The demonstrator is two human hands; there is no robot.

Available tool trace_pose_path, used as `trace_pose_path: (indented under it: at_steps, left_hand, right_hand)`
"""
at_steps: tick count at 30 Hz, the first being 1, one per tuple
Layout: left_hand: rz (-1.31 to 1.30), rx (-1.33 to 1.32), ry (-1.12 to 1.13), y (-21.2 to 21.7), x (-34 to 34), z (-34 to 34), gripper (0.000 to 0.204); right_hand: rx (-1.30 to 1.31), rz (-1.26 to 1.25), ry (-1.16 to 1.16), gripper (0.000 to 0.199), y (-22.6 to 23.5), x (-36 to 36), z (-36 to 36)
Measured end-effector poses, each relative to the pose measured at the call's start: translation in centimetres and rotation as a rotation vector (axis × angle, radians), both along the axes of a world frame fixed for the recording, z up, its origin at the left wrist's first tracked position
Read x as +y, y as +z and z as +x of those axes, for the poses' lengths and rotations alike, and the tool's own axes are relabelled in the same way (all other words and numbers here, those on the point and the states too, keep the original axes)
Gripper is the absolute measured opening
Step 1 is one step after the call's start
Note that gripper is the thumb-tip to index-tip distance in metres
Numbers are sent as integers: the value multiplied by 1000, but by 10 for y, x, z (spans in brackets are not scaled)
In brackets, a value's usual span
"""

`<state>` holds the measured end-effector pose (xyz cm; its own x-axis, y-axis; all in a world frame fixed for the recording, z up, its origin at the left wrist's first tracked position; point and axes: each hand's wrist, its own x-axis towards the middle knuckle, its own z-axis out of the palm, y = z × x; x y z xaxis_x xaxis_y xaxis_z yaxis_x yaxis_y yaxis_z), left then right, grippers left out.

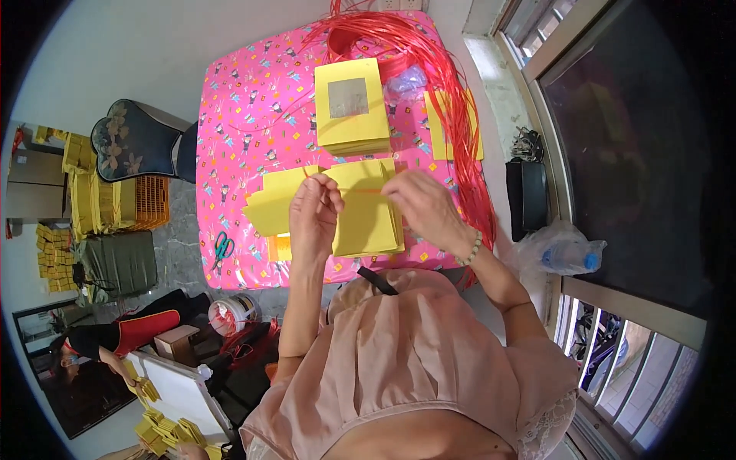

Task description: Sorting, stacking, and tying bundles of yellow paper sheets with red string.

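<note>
The left hand [313,205] and right hand [420,205] are raised over the near edge of the tabletop [238,115], which is covered in a pink patterned cloth. Between them runs a thin red string [360,191], pulled taut and level; each hand pinches one end between thumb and fingertips. The string crosses the top of a yellow paper bundle [366,222] lying just beneath the hands: a thick block of plain yellow sheets, squared at the near side, with looser sheets fanning out to the left. The right wrist wears a bead bracelet [474,249].

Toward the far edge lies a stack [351,107] of the same yellow paper, its top sheet bearing a silver square in the middle. A mass of red strings [452,100] sweeps from the far edge down along the right edge. Green scissors [222,247] lie at the near left corner.
</note>
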<state>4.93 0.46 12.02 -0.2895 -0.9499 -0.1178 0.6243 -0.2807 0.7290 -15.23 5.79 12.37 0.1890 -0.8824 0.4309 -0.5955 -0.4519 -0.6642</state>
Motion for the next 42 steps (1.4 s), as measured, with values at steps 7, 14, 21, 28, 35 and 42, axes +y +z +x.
trace_pose_path:
  at_steps: [7, 14, 21, 28, 35, 42]
  left_hand:
    - [24, 69, 26, -2, -6, -12, 25]
    - [15, -18, -77, -5, 1, -3, 23]
    - [146, 3, 199, -43, 5, 53, 22]
    - [274, -240, 259, -94, 23, 64, 23]
    - [345, -562, 295, -137, 28, 40, 25]
    - [385, -581, 245, -178, 24, 24, 30]
  right_hand:
    - [-457, 325, -180, 17, 10, 17, 25]
    - [-1411, 687, -52, 33, -8, -5, 32]
    - [-1239, 672, -276, 27, -60, 14, 14]
    - [-1407, 811, -447, 22, -105, 29, 9]
    - [-1464, 985, -641, 19, -157, 29, 13]
    - [-1377, 889, -700, 13, -186, 23, 30]
